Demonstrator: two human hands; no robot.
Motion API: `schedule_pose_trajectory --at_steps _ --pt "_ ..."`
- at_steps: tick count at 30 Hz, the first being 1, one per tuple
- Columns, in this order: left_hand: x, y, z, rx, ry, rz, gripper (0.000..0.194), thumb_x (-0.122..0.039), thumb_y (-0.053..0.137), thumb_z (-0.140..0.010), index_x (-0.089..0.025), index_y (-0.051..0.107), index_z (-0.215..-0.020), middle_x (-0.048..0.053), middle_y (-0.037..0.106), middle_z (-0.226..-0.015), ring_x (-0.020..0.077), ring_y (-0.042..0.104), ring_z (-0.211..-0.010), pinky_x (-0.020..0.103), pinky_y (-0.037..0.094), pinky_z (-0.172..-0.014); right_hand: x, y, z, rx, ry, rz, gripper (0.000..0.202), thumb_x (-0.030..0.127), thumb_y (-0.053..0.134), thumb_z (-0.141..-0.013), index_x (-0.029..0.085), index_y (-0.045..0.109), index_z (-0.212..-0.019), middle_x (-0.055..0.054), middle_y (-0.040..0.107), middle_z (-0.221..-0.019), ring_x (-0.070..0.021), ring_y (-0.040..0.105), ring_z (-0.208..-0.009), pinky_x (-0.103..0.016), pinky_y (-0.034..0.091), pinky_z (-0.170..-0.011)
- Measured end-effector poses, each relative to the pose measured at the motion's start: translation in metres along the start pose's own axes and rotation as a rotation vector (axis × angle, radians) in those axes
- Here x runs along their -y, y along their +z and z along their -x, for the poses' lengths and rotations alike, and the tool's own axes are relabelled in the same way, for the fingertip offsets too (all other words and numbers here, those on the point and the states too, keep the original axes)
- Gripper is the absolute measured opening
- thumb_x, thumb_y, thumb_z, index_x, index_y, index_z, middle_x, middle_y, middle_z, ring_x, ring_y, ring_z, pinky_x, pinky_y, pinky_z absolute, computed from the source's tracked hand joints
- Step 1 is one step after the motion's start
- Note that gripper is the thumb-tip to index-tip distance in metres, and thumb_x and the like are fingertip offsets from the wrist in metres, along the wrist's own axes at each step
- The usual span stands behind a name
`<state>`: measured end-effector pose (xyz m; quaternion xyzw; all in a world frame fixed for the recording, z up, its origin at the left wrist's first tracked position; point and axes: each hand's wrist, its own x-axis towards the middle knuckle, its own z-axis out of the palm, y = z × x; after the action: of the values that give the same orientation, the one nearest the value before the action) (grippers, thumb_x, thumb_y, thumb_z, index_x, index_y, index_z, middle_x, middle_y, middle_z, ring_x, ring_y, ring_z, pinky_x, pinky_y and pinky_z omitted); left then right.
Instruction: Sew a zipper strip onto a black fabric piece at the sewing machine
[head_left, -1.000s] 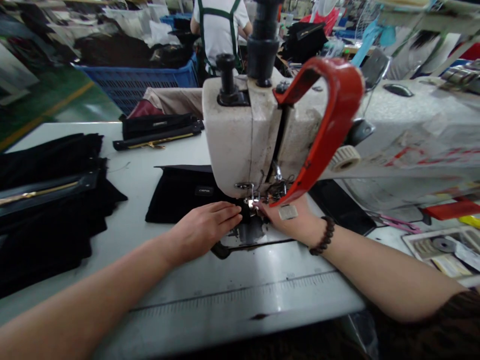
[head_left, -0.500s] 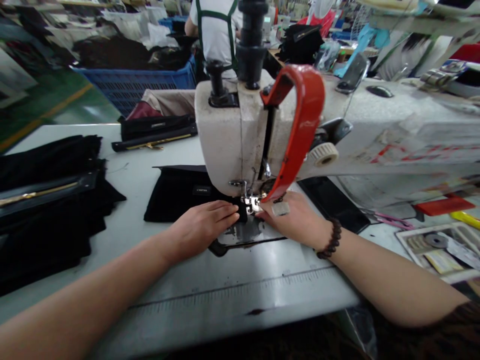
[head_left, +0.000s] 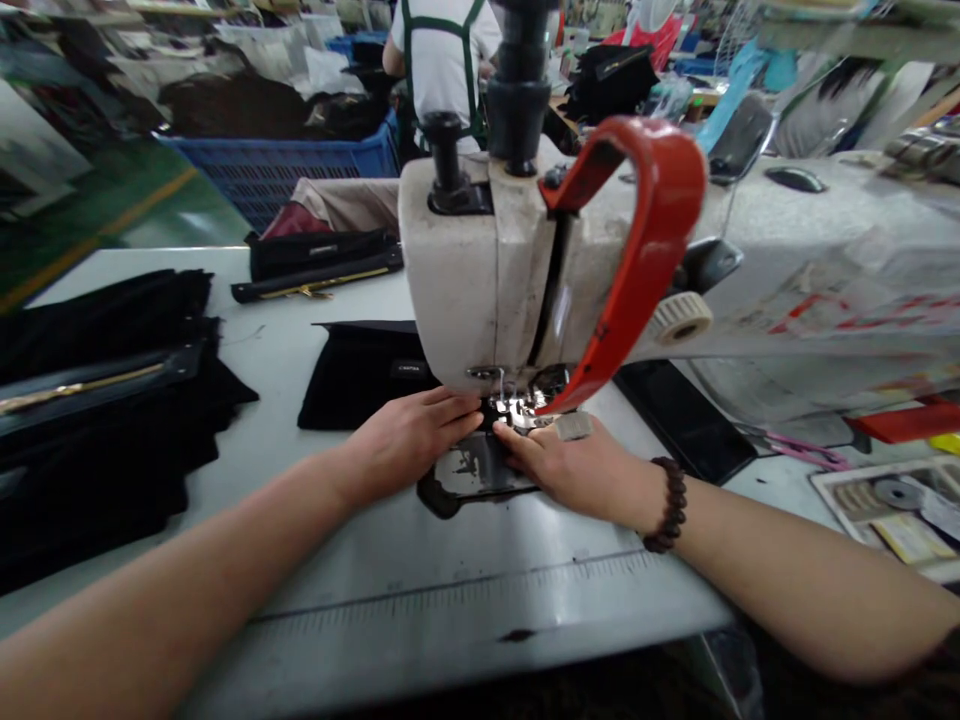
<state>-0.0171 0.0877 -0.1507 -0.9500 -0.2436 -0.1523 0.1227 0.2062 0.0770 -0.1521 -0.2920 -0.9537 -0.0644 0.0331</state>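
Stitching, seemingly, behind the table's near edge [head_left: 405, 640]: left hand [head_left: 412, 440] flat on cloth [head_left: 352, 385], fingers together; right hand [head_left: 585, 470] curled by the foot [head_left: 517, 408], grip unclear; steady guiding needed next.

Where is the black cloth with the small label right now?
In the head view, the black cloth lies left of centre on the pale table, with the left hand at its near right edge and the sewing machine just right.
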Motion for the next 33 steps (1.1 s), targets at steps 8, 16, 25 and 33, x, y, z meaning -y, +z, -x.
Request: schedule_pose_trajectory --at_steps 8,16,25,33 --pt "0.007 0.012 -0.002 0.103 -0.106 -0.033 0.025 -0.011 0.037 -0.089 -0.011 0.058 -0.103 0.008 0.06 -0.101 0.0201 0.058 -0.091 0.03 0.053 -0.077 0.003 -0.001 0.0 -0.097 0.023 0.05 0.025 0.028 0.044 -0.09 0.015 0.057 -0.107 -0.002 0.057 -0.058 -0.0141 0.048 -0.052 -0.029 0.019 -0.048" --pt "0.008 0.01 -0.004 0.181 -0.13 -0.047 0.026 -0.01 0.039 -0.088 -0.013 0.057 -0.106 0.008 0.06 -0.101 0.0203 0.058 -0.09 0.03 0.051 -0.077 0.003 -0.002 -0.001 -0.087 0.015 0.024 0.024 0.027 0.047 -0.089 0.014 0.057 -0.106 -0.002 0.059 -0.061 -0.0142 0.049 -0.052 -0.03 0.018 -0.048" --pt "0.009 0.008 -0.008 0.215 -0.191 0.009 0.025 -0.016 0.037 -0.091 -0.013 0.057 -0.106 0.007 0.061 -0.101 0.02 0.059 -0.091 0.031 0.051 -0.081 0.001 -0.001 -0.002 -0.038 0.012 -0.013 0.027 0.029 0.045 -0.09 0.013 0.055 -0.109 -0.004 0.061 -0.063 -0.015 0.053 -0.053 -0.03 0.021 -0.047" --pt "0.01 0.003 -0.015 0.27 -0.35 0.192 0.023 -0.022 0.039 -0.092 -0.017 0.059 -0.102 0.004 0.061 -0.102 0.0203 0.058 -0.095 0.03 0.05 -0.081 -0.003 -0.002 -0.002 -0.087 0.039 -0.115 0.025 0.029 0.046 -0.088 0.014 0.061 -0.101 -0.004 0.062 -0.063 -0.0163 0.055 -0.055 -0.027 0.03 -0.05"
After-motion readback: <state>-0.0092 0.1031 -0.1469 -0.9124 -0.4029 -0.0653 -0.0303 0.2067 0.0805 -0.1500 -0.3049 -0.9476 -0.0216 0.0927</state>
